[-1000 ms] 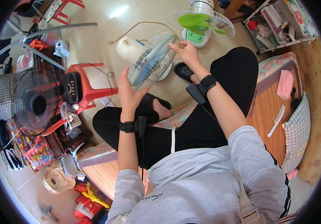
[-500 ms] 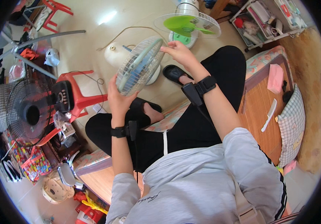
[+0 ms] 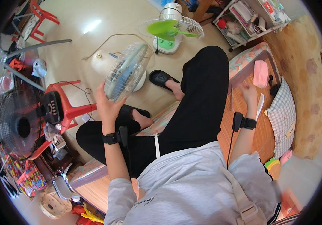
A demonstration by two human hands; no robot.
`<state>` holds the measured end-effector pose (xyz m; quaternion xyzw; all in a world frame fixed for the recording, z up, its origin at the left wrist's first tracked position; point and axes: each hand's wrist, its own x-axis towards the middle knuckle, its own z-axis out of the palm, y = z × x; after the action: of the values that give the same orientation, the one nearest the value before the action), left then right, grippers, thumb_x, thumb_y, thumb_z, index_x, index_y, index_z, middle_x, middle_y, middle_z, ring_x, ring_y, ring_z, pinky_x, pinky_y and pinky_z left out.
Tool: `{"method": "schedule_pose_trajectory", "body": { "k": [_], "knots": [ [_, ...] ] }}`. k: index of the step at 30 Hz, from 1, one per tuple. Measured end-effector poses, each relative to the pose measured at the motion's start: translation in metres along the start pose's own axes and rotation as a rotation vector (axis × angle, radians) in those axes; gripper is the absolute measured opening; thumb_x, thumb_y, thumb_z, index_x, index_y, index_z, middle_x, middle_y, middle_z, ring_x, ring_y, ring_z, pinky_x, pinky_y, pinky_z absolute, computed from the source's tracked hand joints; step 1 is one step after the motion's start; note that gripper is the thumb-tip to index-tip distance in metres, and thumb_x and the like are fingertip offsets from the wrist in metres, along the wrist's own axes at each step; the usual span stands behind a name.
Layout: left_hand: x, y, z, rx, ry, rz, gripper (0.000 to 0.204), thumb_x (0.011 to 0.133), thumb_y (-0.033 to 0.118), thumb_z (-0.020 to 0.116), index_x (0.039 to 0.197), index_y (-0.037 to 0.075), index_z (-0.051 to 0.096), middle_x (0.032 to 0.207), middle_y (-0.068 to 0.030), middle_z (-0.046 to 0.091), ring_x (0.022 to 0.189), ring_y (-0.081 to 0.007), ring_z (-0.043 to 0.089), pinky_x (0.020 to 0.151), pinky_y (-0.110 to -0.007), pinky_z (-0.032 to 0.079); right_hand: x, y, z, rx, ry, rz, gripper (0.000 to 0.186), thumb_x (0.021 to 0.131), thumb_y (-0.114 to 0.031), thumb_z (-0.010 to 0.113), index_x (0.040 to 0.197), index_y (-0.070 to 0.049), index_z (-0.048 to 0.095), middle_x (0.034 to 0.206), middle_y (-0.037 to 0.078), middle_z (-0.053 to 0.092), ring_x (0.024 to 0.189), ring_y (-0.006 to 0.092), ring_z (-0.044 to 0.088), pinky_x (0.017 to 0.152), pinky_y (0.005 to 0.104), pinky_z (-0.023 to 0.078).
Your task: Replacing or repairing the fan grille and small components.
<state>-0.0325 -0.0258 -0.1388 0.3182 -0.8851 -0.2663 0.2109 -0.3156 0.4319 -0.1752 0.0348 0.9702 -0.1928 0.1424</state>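
My left hand (image 3: 109,105) is closed round the lower rim of a white wire fan guard (image 3: 128,71), with pale blue blades showing inside. The guard faces sideways on a white desk fan whose rounded motor housing (image 3: 101,62) sits behind it, above the floor. Away from the fan, my right hand (image 3: 248,93) hovers at or just over the woven mat of the bench. Its fingers are loosely bent and apart, with nothing seen in them. Closest to it are a pink soft pack (image 3: 261,74) and a long thin white blade-shaped object (image 3: 260,106).
A second fan with green blades (image 3: 164,30) stands beyond my knee. To the left are a red stool (image 3: 71,106) and a black fan (image 3: 20,125). A storage cart (image 3: 239,22) stands at far right, and a checked cushion (image 3: 282,118) lies on the bench.
My right hand has left the fan guard's upper rim and moved right, to the bench beside the pink pack. My left hand keeps its hold on the guard. The whole view has shifted slightly.
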Motion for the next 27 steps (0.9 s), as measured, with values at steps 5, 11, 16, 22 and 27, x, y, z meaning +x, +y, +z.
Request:
{"method": "schedule_pose_trajectory", "body": {
  "k": [5,11,16,22,27],
  "knots": [
    [0.003,0.001,0.009,-0.034,0.013,0.017,0.081,0.05,0.012,0.08,0.12,0.002,0.041,0.114,-0.0169,0.05,0.106,-0.0336,0.048,0.09,-0.039,0.041,-0.009,0.116,0.068,0.24,-0.261,0.364,0.028,0.079,-0.022,0.063,0.068,0.003,0.06,0.058,0.011,0.059,0.036,0.0154,0.05,0.031,0.0292,0.034],
    [-0.003,-0.008,-0.001,-0.004,0.009,-0.001,0.08,0.049,0.015,0.081,0.118,0.003,0.042,0.113,-0.0167,0.051,0.105,-0.0332,0.048,0.088,-0.039,0.041,-0.022,0.035,0.015,0.121,-0.33,0.2,0.026,0.081,-0.018,0.059,0.061,-0.001,0.06,0.054,0.006,0.057,0.04,0.0109,0.049,0.034,0.024,0.035],
    [0.0,-0.004,-0.003,-0.022,0.01,0.021,0.08,0.048,0.015,0.081,0.117,0.004,0.043,0.112,-0.0164,0.051,0.103,-0.0338,0.049,0.087,-0.039,0.042,-0.072,-0.082,-0.055,0.739,-0.33,-0.147,0.02,0.09,-0.023,0.049,0.092,-0.004,0.054,0.077,0.01,0.064,0.044,0.0064,0.049,0.041,0.0176,0.039],
    [-0.001,-0.009,0.006,-0.026,0.026,-0.004,0.08,0.048,0.016,0.081,0.117,0.005,0.043,0.114,-0.0177,0.051,0.105,-0.0347,0.049,0.089,-0.04,0.041,-0.144,-0.229,-0.007,0.962,-1.023,-0.391,0.021,0.091,-0.021,0.047,0.101,-0.003,0.049,0.085,0.014,0.064,0.054,0.0106,0.057,0.046,0.0184,0.042],
    [-0.003,-0.013,0.006,-0.023,0.033,-0.016,0.082,0.047,0.018,0.082,0.118,0.006,0.043,0.116,-0.0189,0.049,0.106,-0.0355,0.048,0.091,-0.041,0.04,-0.176,-0.3,0.068,0.818,-1.345,-0.376,0.022,0.09,-0.019,0.049,0.101,-0.001,0.051,0.086,0.008,0.063,0.058,0.0059,0.053,0.054,0.0182,0.044]
  ]
}}
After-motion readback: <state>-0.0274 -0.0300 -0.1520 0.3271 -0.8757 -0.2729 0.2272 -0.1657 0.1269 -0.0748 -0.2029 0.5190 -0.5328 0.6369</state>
